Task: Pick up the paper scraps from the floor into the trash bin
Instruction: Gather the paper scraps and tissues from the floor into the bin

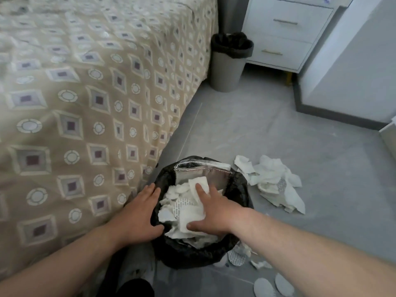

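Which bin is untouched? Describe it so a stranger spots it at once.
Follow the bed to its far corner, beside the white nightstand. The grey bin stands on the floor between them. Unlike the near bin, stuffed with paper scraps, its grey wall shows below the black liner.

Soft, cool-grey light falls evenly, leaving no hard shadows on the floor and only a dim band under the edge of the bedspread. The silver foil pouch in the trash bin catches a pale glare (mild, not blown out). Focus is soft throughout, the bedspread smears toward the top left, and the wide lens bends the nightstand.
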A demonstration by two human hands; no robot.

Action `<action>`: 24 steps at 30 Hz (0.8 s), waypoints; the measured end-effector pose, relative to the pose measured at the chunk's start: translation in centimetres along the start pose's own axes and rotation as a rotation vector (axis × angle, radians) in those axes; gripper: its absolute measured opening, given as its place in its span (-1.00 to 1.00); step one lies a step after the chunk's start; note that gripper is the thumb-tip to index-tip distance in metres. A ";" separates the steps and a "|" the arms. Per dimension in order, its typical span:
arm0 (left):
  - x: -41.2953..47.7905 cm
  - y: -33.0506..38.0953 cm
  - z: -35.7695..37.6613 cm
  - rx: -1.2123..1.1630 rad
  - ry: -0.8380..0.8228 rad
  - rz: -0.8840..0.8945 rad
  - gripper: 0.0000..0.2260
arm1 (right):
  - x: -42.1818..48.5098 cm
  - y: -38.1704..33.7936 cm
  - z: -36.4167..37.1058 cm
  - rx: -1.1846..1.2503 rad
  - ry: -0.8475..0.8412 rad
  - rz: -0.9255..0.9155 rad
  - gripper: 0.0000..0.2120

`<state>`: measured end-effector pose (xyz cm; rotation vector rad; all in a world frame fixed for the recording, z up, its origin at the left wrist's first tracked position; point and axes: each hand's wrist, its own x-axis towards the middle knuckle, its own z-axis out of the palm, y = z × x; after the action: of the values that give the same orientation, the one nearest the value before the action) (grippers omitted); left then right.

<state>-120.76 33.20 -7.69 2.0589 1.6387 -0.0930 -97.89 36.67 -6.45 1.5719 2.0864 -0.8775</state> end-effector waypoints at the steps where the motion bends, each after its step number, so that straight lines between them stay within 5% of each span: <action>1: -0.3 0.6 -0.3 0.014 0.040 0.023 0.01 | -1.6 0.2 -1.1 -0.020 0.045 -0.034 0.01; 6: -0.6 6.8 -3.4 0.188 0.298 0.418 -0.33 | -9.8 5.7 -4.8 -0.024 0.352 -0.163 -0.36; 10: -0.8 14.1 -2.5 0.257 0.198 0.743 -0.53 | -11.9 14.8 -2.1 0.156 0.420 0.079 -0.58; 15: 1.6 20.3 4.7 0.306 0.024 0.945 -0.60 | -10.7 24.4 3.9 0.165 0.281 0.269 -0.52; 19: 6.1 22.9 12.2 0.187 -0.079 0.784 -0.64 | -6.6 28.6 3.7 0.179 0.289 0.270 -0.42; 24: 11.3 21.3 22.3 0.054 0.077 0.398 -0.82 | 2.7 31.5 0.7 0.366 0.527 0.393 -0.19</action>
<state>-92.32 30.76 -23.93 2.4144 1.2486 0.0805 -68.80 43.67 -16.55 2.5305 1.8769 -0.7894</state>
